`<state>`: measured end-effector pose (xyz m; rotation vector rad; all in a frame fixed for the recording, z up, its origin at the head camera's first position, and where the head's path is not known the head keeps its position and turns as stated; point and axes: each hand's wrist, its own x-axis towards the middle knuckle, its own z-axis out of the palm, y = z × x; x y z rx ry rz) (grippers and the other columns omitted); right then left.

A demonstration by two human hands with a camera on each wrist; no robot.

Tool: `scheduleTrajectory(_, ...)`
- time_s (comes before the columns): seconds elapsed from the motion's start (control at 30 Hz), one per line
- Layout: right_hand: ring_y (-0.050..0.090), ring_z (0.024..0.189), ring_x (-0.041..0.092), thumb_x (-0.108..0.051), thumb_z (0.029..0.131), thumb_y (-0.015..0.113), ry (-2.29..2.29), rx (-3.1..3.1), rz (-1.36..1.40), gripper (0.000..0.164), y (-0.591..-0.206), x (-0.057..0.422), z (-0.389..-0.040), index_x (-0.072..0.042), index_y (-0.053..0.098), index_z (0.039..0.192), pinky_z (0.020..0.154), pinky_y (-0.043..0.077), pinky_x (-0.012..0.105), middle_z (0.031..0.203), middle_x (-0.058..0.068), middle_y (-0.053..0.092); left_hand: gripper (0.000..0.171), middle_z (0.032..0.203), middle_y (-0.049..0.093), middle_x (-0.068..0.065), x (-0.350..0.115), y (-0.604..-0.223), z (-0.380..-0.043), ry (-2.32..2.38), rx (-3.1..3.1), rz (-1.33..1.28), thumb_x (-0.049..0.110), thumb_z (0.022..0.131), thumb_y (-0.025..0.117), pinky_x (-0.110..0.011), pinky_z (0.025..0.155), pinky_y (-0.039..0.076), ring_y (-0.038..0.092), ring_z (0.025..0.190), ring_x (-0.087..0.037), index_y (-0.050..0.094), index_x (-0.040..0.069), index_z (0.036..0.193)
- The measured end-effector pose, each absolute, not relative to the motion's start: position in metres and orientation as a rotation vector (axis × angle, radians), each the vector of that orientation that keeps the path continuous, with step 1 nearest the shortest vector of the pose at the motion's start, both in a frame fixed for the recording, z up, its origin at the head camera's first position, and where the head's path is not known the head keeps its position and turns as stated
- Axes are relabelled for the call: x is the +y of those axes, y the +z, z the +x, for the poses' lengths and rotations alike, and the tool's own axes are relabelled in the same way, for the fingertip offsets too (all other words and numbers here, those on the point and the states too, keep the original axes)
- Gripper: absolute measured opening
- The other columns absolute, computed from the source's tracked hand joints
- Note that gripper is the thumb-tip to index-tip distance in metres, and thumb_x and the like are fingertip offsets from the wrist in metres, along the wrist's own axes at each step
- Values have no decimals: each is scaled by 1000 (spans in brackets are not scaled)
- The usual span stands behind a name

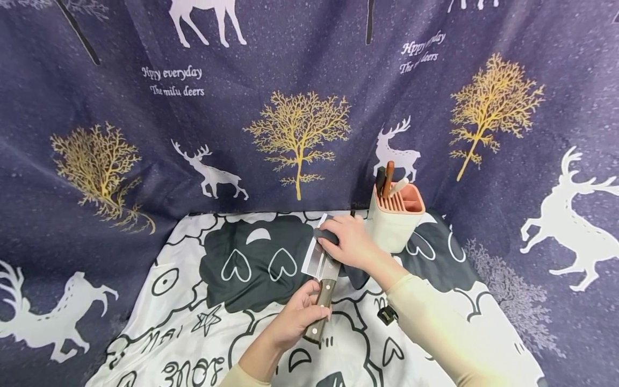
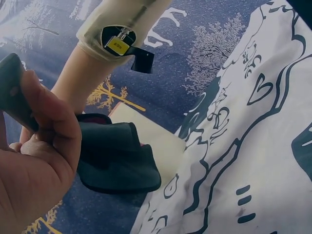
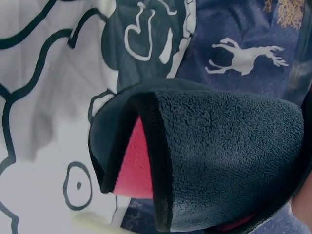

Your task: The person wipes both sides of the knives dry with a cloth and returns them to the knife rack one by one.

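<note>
My left hand (image 1: 297,317) grips the dark brown, riveted handle (image 1: 326,293) of a cleaver, its blade (image 1: 313,262) pointing away over the bed-like patterned cover. Bent over the far part of the blade, my right hand (image 1: 353,242) holds a dark cloth (image 1: 326,235). In the right wrist view the folded cloth (image 3: 229,151) fills the middle, fuzzy grey outside with a pink inner face. The left wrist view has the cloth (image 2: 117,161) hanging beyond my left hand (image 2: 48,141), which is curled round the handle. Much of the blade is hidden behind the right hand and cloth.
A white knife block (image 1: 394,228) with an orange slotted top stands just beyond the right hand, several knife handles (image 1: 389,180) sticking up from it. Black-and-white patterned cloth (image 1: 193,322) covers the surface. Behind hangs a dark blue curtain (image 1: 217,118) with deer and trees.
</note>
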<state>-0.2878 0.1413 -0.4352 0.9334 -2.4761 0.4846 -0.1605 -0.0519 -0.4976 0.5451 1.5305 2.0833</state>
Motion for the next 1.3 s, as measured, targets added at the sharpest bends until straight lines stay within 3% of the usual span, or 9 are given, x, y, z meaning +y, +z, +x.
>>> scheduleTrajectory(0.33,67,84,21,-28,92,73,570,-2464,974,16,-433,147,-292,-16,71,102,76,55,42,93,2,71,36,87,63,7,-50,-498,-159,2067,1541,545,4,95,57,-19,63,47,57,72,-3,40,-2,126)
scheduleTrajectory(0.63,67,82,20,-23,91,72,603,-2558,990,12,-429,148,-289,-13,72,98,76,57,40,92,3,71,37,88,62,6,-48,-500,-158,2036,1561,511,6,96,57,-19,63,49,57,74,-3,39,-3,127)
scheduleTrajectory(0.87,66,79,14,-20,91,73,657,-2567,1127,5,-428,145,-285,-15,73,92,76,56,35,85,-3,72,40,88,63,5,-46,-501,-159,2038,1583,465,6,95,57,-19,63,48,59,74,-4,39,-4,130)
scheduleTrajectory(1.1,71,87,13,-20,95,73,700,-2467,1346,12,-427,134,-265,-11,76,102,82,59,32,93,-1,75,44,91,62,4,-47,-506,-166,2045,1587,449,6,97,56,-19,65,52,60,75,-3,37,-2,135)
scheduleTrajectory(1.3,66,79,5,-22,96,73,646,-2414,1447,15,-422,123,-249,-18,78,110,70,55,24,95,-5,71,56,100,62,3,-47,-509,-168,2052,1556,446,5,96,55,-19,70,52,60,81,-3,31,-5,145)
